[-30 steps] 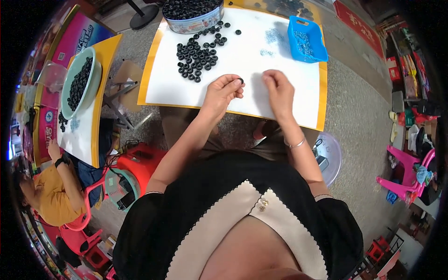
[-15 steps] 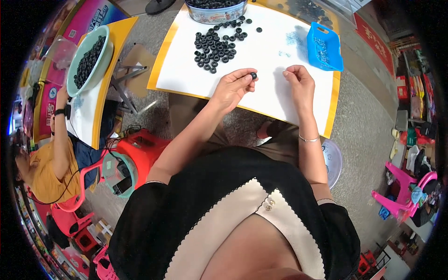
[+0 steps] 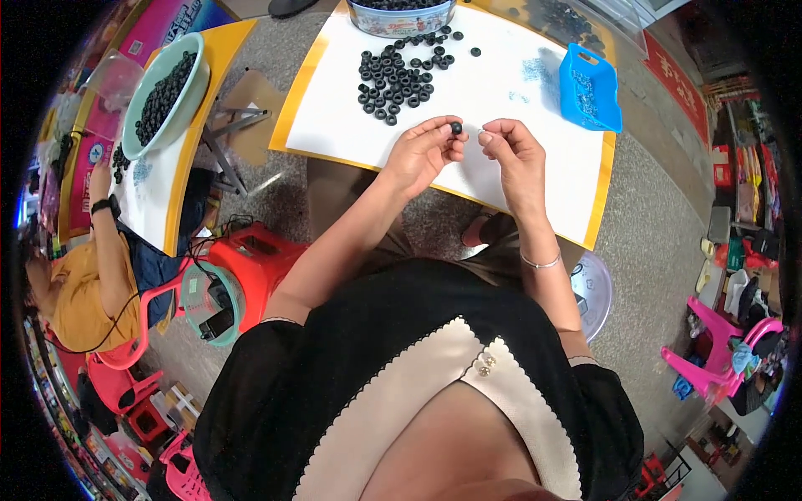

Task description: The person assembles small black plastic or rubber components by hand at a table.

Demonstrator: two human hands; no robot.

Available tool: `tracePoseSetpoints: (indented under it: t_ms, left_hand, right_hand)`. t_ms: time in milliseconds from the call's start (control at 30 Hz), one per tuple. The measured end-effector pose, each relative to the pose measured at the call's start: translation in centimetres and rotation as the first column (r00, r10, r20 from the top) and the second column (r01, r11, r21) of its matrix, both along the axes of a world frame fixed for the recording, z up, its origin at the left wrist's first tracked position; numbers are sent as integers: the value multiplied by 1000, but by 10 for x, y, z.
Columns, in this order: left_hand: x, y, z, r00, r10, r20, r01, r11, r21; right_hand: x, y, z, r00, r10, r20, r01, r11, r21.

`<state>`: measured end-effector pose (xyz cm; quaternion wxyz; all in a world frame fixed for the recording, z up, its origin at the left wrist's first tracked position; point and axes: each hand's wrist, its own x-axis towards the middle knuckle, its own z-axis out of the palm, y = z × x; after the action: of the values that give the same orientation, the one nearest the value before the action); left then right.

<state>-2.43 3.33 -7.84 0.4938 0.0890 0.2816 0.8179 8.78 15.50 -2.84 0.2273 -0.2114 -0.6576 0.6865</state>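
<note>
My left hand point(image 3: 424, 153) is closed over the table's near edge, pinching a small round black piece point(image 3: 456, 128) between thumb and forefinger. Just to its right, my right hand point(image 3: 515, 159) has thumb and forefinger pressed together. Whatever lies between those fingertips is too small to make out. A small gap separates the two hands. Beyond my left hand a loose pile of black ring-shaped pieces point(image 3: 393, 82) lies on the white tabletop point(image 3: 326, 108). Tiny shiny bits point(image 3: 535, 68) are scattered at the right, beside a blue plastic basket point(image 3: 589, 92) holding more of them.
A decorated tub point(image 3: 401, 21) full of black pieces stands at the far edge. At the left, another person in a yellow shirt point(image 3: 92, 288) sits at a second table with a pale green basin point(image 3: 200, 83) of black pieces. A red stool point(image 3: 267, 275) stands between us.
My right hand has moved left, closer to the black piece in my left hand. My left hand keeps its pinch almost in place. The other person's hand has shifted slightly.
</note>
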Motion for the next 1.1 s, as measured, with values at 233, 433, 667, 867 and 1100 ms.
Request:
tracePoseSetpoints:
  t_ms: [233,433,667,867,1100]
  left_hand:
    - [-3,-2,0,1000,-27,8,26,998,54]
    - [-1,-2,-1,1000,-4,-2,4,1000,5]
    - [5,2,1,999,8,-45,-9,1000,-15]
    - [-2,-2,-1,994,-81,-67,81,997,-7]
    - [-9,-9,3,988,-74,133,65,995,74]
  right_hand:
    - [-2,-5,-5,1000,-11,-10,10,996,-84]
    - [-6,-11,0,998,-36,-59,34,999,-24]
    - [-7,-19,6,998,-62,25,47,916,398]
    - [-9,-14,-1,999,-10,33,6,992,127]
    - [-24,6,5,980,195,46,-182,963,-201]
